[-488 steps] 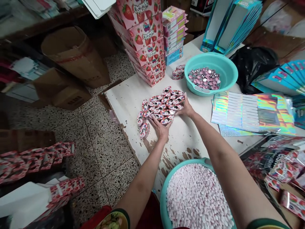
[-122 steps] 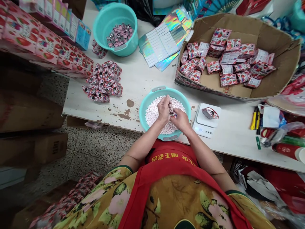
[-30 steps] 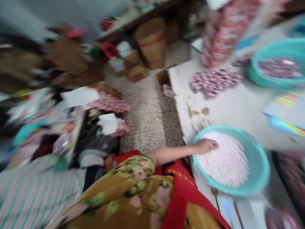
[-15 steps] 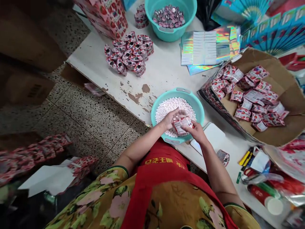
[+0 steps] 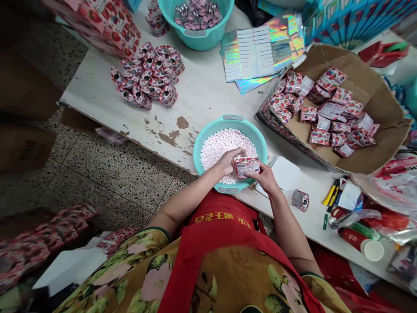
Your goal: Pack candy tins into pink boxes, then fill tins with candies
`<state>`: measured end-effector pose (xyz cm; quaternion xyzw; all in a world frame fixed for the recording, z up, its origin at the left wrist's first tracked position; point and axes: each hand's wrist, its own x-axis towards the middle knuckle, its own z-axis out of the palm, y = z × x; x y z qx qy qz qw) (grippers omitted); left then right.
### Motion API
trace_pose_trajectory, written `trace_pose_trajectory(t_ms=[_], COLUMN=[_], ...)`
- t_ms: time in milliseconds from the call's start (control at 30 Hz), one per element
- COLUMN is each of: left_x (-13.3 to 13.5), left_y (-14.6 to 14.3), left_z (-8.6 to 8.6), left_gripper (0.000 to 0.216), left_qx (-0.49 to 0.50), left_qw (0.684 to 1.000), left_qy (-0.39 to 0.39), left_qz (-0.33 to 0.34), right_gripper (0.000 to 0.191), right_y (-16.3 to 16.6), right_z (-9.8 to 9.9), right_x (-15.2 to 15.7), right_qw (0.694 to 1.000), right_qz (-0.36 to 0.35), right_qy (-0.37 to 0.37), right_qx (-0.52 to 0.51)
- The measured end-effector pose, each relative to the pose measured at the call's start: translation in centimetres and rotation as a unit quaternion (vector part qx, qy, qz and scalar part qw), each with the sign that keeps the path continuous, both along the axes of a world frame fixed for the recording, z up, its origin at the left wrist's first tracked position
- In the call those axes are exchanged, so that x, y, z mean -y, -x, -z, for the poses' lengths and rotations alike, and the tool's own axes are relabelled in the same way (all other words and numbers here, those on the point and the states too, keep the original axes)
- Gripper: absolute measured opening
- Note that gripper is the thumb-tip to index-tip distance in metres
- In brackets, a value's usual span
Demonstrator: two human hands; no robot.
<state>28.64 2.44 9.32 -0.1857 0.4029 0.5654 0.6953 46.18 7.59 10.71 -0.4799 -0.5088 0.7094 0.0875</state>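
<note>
Both hands meet over a teal basin (image 5: 228, 123) filled with small pinkish-white candies (image 5: 221, 143). My right hand (image 5: 264, 177) grips a small strawberry-printed container (image 5: 246, 165) from the right side. My left hand (image 5: 226, 161) is cupped against the container's left end, fingers curled, with candies seemingly in it. A white scale (image 5: 284, 174) lies just right of the basin. One round filled tin (image 5: 300, 200) stands on the table beside the scale.
A pile of filled strawberry tins (image 5: 146, 76) lies at the table's far left. A second teal basin (image 5: 197, 19) holds lids. Holographic sticker sheets (image 5: 257, 52) lie behind. A cardboard box (image 5: 339, 108) holds empty containers. Pens and bottles (image 5: 352, 221) crowd the right edge.
The view has shifted slightly; my hands stay over the candy basin holding the container. One second ago the view swung blurred leftward with only my left hand in the candies.
</note>
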Motion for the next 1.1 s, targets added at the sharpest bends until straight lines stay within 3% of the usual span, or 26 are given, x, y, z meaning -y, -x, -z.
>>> trace_pose_trajectory(t_ms=[200,767,900,1000,1067,1100], left_x=[-0.6,-2.3,-2.3,-2.2,-2.0,-1.8], left_y=[-1.2,-3.8,-4.1,-3.6,-2.8,-2.3], left_z=[-0.1,0.2,0.4,0.7,0.9,1.1], left_gripper=[0.028,0.020,0.018,0.027,0.027,0.026], left_qx=[0.006,-0.032,-0.080,-0.131,-0.225,-0.301], left_qw=[0.999,0.995,0.989,0.975,0.950,0.922], left_qy=[-0.032,-0.027,-0.066,-0.090,-0.090,-0.091], left_qz=[0.040,0.095,0.108,0.153,0.196,0.228], right_gripper=[0.057,0.058,0.060,0.062,0.063,0.063], right_y=[-1.5,-3.5,-3.8,-5.1,-6.8,-8.0], right_z=[-0.2,-0.1,-0.1,-0.6,-0.7,-0.5], right_x=[0.0,0.1,0.7,1.3,1.6,1.6], right_qw=[1.000,0.999,0.997,0.994,0.989,0.984], right_qz=[0.011,0.042,0.072,0.096,0.131,0.159], right_qy=[-0.001,-0.002,-0.010,-0.026,-0.059,-0.084], right_qx=[-0.019,0.009,-0.009,-0.035,-0.026,-0.006])
